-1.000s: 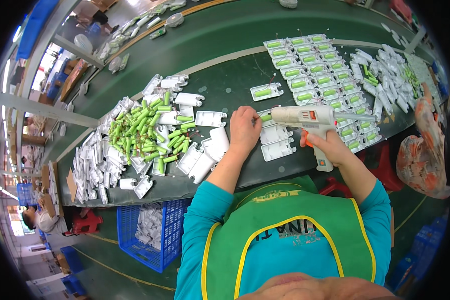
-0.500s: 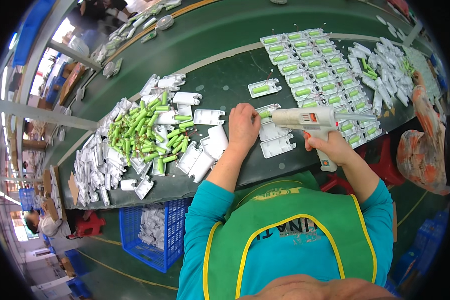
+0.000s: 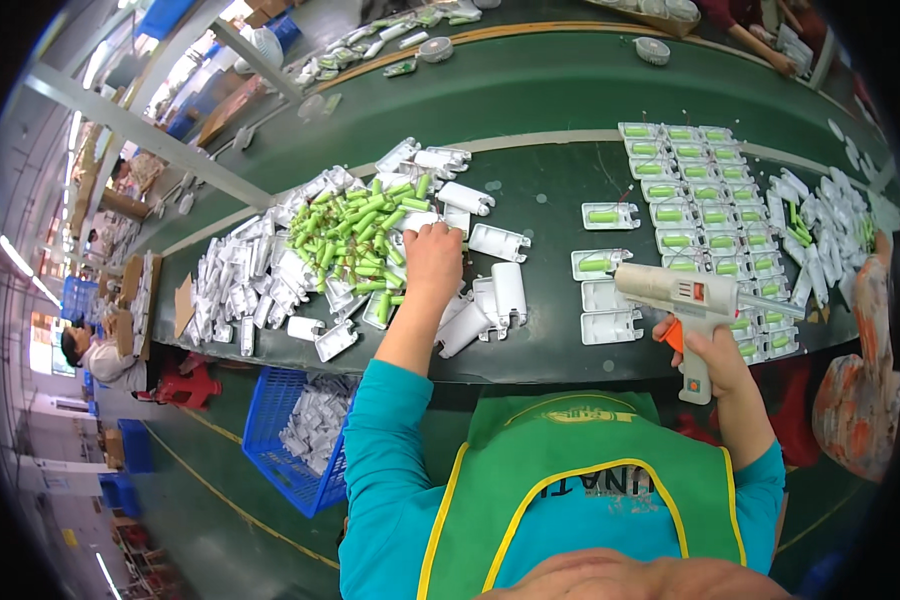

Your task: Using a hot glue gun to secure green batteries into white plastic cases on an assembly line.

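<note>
My right hand (image 3: 715, 355) is wrapped round the handle of a white hot glue gun (image 3: 682, 292) with an orange trigger. A clear glue stick sticks out of its back end, and its nozzle points left over a white plastic shell (image 3: 582, 265) holding a green battery. Two bare shells (image 3: 610, 327) lie below that one, and another fitted shell (image 3: 610, 216) lies above. My left hand (image 3: 433, 262) is at the right edge of a heap of green wired batteries (image 3: 355, 235). Its fingers are bent down and closed; their tips and anything between them are hidden.
White shells (image 3: 245, 275) lie heaped at left. Rows of battery-fitted shells (image 3: 705, 195) stand right of the glue gun, with more loose shells (image 3: 820, 225) beyond. A blue crate (image 3: 270, 425) of white parts is on the floor. Another person's patterned sleeve (image 3: 870, 330) is at right.
My left hand has moved left from the shell by the nozzle to the battery heap. The glue gun stays in my right hand near the same shell. The whole view has shifted.
</note>
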Tool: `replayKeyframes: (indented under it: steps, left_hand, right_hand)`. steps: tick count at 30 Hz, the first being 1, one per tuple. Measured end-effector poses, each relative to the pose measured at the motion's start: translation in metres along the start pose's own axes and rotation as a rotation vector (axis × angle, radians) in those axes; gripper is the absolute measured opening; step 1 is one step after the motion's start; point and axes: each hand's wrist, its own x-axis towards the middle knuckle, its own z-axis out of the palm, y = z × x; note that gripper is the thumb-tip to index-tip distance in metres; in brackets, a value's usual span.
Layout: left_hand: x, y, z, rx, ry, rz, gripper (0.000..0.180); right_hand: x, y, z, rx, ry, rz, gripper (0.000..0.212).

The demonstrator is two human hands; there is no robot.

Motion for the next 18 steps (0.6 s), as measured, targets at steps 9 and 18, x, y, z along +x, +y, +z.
replayKeyframes:
  steps: [9,18]
  left_hand:
    - [0.002,-0.007,0.008,-0.019,-0.026,0.163,0.016]
    - [0.007,0.003,-0.021,-1.456,0.293,-0.344,0.018]
  right_hand:
    - [-0.01,0.003,0.003,-0.015,0.022,-0.032,0.051]
    - [-0.012,0.008,0.003,-0.046,0.048,-0.036,0.042]
